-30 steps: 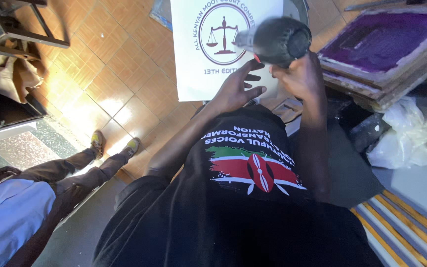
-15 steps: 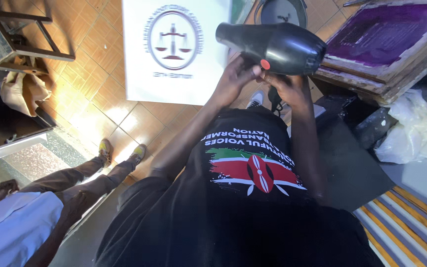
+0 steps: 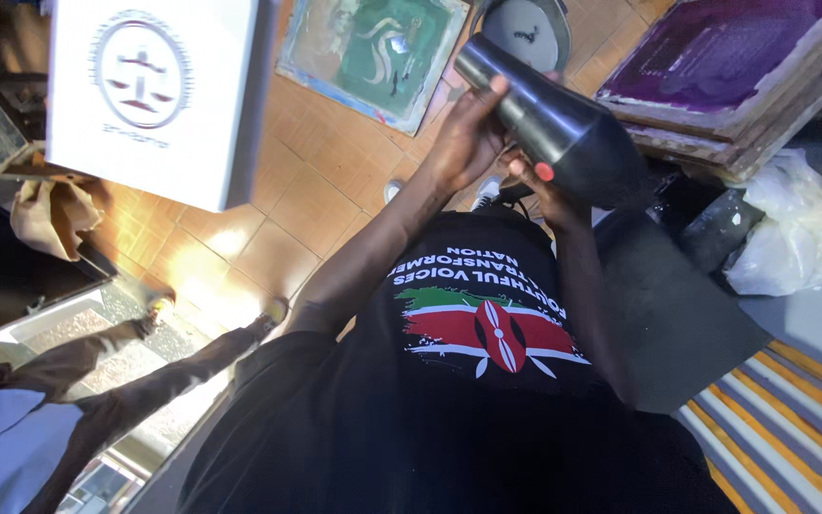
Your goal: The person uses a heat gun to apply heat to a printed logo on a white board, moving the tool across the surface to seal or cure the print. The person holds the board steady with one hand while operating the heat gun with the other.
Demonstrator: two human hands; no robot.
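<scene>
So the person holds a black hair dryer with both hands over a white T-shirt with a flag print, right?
Not quite. In the head view both hands, left and right, do hold the black hair dryer, but the T-shirt with the flag print is black, not white.

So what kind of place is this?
Probably a screen-printing workshop. Framed printing screens, one purple and one green, lie about, and both hands hold a black hair dryer above a printed black T-shirt.

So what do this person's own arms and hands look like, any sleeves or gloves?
Both forearms are bare, with no sleeves showing and no gloves. No watch, ring or bracelet can be seen. The left hand shows nothing on it; the right hand has at least one fingernail painted orange-red.
</scene>
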